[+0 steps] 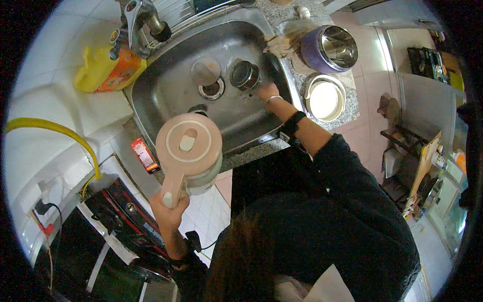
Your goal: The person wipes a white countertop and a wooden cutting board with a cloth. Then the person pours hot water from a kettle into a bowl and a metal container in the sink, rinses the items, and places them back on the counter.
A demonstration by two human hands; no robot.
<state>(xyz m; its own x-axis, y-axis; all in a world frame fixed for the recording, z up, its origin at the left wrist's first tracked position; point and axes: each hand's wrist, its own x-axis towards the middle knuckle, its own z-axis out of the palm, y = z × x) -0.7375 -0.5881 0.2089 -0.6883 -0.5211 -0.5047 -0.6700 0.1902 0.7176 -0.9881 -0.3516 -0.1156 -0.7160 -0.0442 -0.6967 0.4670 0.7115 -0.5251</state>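
Observation:
My left hand (170, 211) grips the handle of a kettle (188, 151) with a pink lid and a clear body, held over the near edge of a stainless steel sink (177, 75). Down in the sink is my right hand (269, 93), slightly blurred, its fingers mostly hidden from above. Right beside its fingers stands a small dark cup (244, 75); whether they touch I cannot tell. A clear round lid or dish (205, 71) lies near the drain (211, 90). Another dark round object (199, 109) shows partly behind the kettle.
A faucet (145, 22) and a yellow jug (109, 71) stand at the far left. On the right counter are a purple pot (329, 49) and a cream round container (325, 98). A red box (145, 155) lies left of the kettle, above a black gas stove (128, 222).

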